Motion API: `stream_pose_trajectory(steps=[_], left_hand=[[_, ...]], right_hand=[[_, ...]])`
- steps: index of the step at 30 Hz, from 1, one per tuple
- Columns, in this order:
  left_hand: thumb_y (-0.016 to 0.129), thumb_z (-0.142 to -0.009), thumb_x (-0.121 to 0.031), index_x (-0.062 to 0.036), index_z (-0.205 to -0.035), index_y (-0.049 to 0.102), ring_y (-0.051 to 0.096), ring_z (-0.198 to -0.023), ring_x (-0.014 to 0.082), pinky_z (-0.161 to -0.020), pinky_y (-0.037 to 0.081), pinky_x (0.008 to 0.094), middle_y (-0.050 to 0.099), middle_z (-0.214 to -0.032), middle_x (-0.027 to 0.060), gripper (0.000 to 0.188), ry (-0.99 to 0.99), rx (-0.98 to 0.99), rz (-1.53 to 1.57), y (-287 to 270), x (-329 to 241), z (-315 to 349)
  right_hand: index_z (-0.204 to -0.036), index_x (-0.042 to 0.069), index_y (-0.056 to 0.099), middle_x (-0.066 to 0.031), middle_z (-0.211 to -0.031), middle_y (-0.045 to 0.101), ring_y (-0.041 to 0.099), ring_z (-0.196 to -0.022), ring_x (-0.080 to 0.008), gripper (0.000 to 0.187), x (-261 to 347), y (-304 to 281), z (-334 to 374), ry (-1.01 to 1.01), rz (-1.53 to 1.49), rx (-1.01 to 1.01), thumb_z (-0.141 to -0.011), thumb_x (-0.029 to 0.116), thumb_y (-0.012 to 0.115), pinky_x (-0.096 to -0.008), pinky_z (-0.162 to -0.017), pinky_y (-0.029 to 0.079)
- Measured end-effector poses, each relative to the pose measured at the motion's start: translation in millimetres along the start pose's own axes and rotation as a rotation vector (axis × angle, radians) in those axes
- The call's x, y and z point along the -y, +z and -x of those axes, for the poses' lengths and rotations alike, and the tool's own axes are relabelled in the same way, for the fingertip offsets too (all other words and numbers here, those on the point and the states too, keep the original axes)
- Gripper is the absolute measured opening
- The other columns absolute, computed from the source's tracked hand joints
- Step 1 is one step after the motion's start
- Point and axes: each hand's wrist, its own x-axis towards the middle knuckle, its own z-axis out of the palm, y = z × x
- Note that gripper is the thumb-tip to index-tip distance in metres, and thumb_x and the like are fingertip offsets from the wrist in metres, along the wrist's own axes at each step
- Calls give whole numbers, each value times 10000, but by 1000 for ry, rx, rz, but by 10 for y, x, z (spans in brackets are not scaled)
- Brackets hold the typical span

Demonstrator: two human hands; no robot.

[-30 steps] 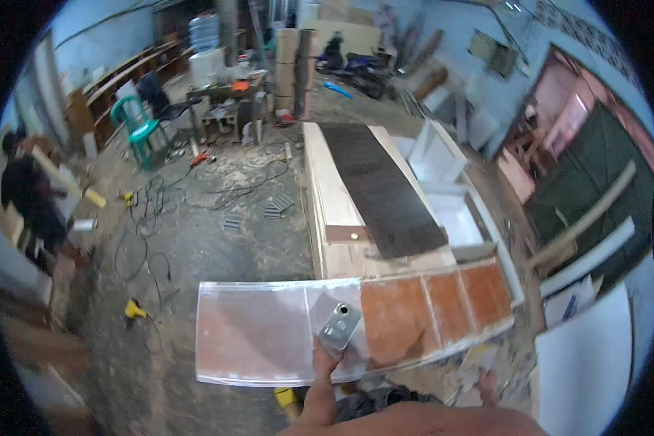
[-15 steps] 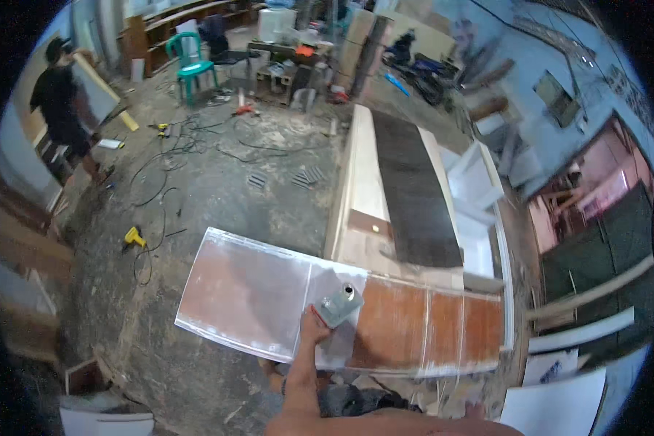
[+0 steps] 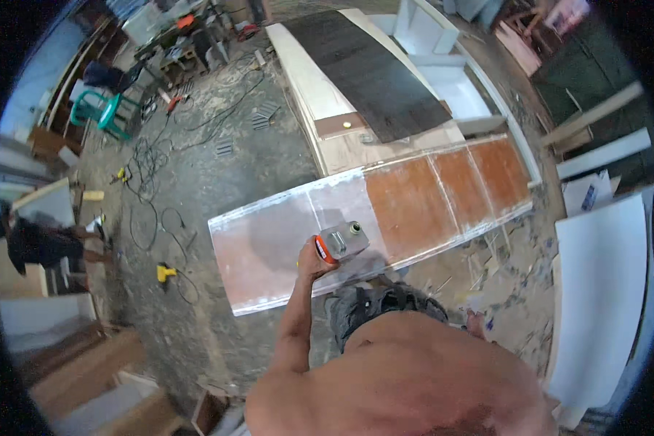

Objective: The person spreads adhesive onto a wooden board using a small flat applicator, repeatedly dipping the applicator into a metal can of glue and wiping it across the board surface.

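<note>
My left hand (image 3: 315, 259) is closed around a rectangular metal can (image 3: 353, 240) with an orange-red label on its side. Its round spout is uncapped and points up and away to the right. The can is over a long panel (image 3: 407, 192), whose left part has a whitish film while the right part is bare orange-brown. White lines cross the panel, and its edges look whitish. My right arm and hand are out of sight.
Beyond the panel lies a pale wooden board with a dark sheet (image 3: 370, 76) on it, beside a white cabinet frame (image 3: 454, 83). A yellow power tool (image 3: 166, 273) and cables are on the floor. Another person (image 3: 40, 243) is at the far left. White boards (image 3: 599, 298) lean at right.
My view has turned and tipped down, so the panel now slants up to the right. The can stays in my left hand, with its orange-red label now showing.
</note>
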Motion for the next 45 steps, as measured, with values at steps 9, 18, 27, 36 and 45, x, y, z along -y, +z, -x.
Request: stream_pose_trajectory(steps=[9, 18, 27, 36, 45], left_hand=[[877, -515, -409, -19, -1241, 423, 522, -1123, 411, -959, 432, 494, 562, -1171, 210, 941, 89, 60, -244, -190, 60, -562], [845, -532, -398, 60, -1282, 320, 466, -1211, 433, -1053, 391, 483, 478, -1234, 272, 1024, 159, 330, -594, 3, -660, -1579], [893, -497, -372, 45, -1331, 294, 437, -1263, 427, -1076, 384, 466, 442, -1319, 286, 1108, 74, 443, -785, -312, -843, -2041], [892, -480, -413, 36, -1339, 246, 423, -1269, 436, -1071, 397, 455, 436, -1329, 289, 1165, 73, 531, -832, 252, -1299, -2516], [878, -482, -403, 25, -1332, 251, 410, -1244, 450, -1059, 382, 481, 454, -1266, 284, 1140, 208, 384, -847, -87, -976, -2737]], right_hand=[[-1232, 11, 544, -253, -1098, 567, 553, -1046, -410, 541, -1001, 950, 324, 56, -147, -7, -927, 458, 530, -506, -897, 418], [-1035, 42, 700, -226, -793, 680, 677, -790, -376, 423, -1130, 1350, -396, -257, -158, -657, -920, 418, 545, -480, -706, 512], [-1010, -22, 662, -259, -819, 635, 652, -854, -380, 513, -369, 1424, -147, -15, -245, -245, -898, 471, 576, -508, -717, 486], [-1040, -11, 600, -241, -864, 621, 603, -816, -452, 436, -1395, 1692, -331, 64, -194, -126, -927, 406, 543, -505, -683, 478], [-1004, -9, 666, -266, -939, 657, 624, -856, -439, 301, -846, 1475, -477, -288, -2, -18, -922, 255, 547, -493, -754, 497]])
